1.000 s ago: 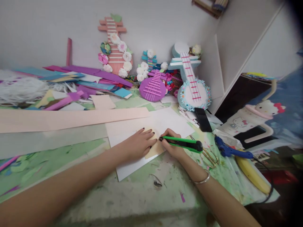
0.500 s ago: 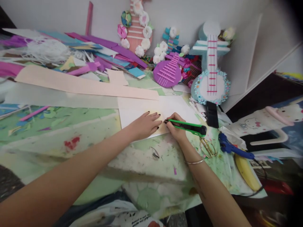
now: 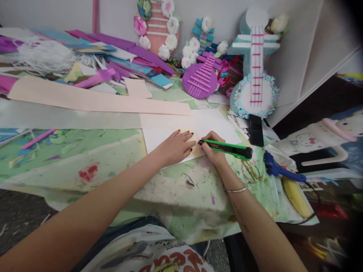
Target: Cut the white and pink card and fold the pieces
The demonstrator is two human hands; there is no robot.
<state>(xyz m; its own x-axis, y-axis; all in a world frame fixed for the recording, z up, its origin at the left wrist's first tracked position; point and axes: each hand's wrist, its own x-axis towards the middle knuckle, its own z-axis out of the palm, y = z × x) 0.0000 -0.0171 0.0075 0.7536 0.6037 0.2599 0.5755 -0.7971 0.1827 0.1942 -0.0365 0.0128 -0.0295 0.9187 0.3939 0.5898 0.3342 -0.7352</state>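
Note:
My left hand (image 3: 176, 148) lies flat with its fingers stretched over a white sheet (image 3: 217, 122) on the table. Close to its fingertips, my right hand (image 3: 213, 154) grips a green and black box cutter (image 3: 231, 149). The cutter's handle points right and its front end is down near the sheet; the blade is too small to make out. Some pale peach material shows around my fingertips, partly hidden by them. A long peach foam strip (image 3: 99, 97) runs from the far left over the sheet's back edge.
Gold-handled scissors (image 3: 251, 172), a blue glue gun (image 3: 280, 169), a banana (image 3: 296, 197) and a black phone (image 3: 256, 130) lie to the right. Behind stand a purple lute-shaped craft (image 3: 200, 81) and a white and blue one (image 3: 256, 87). Coloured scraps (image 3: 130, 49) pile up at back left.
The view has tilted downward a little, so the table appears higher and more of my shirt shows. My right hand and the box cutter sit slightly farther right of my left fingertips.

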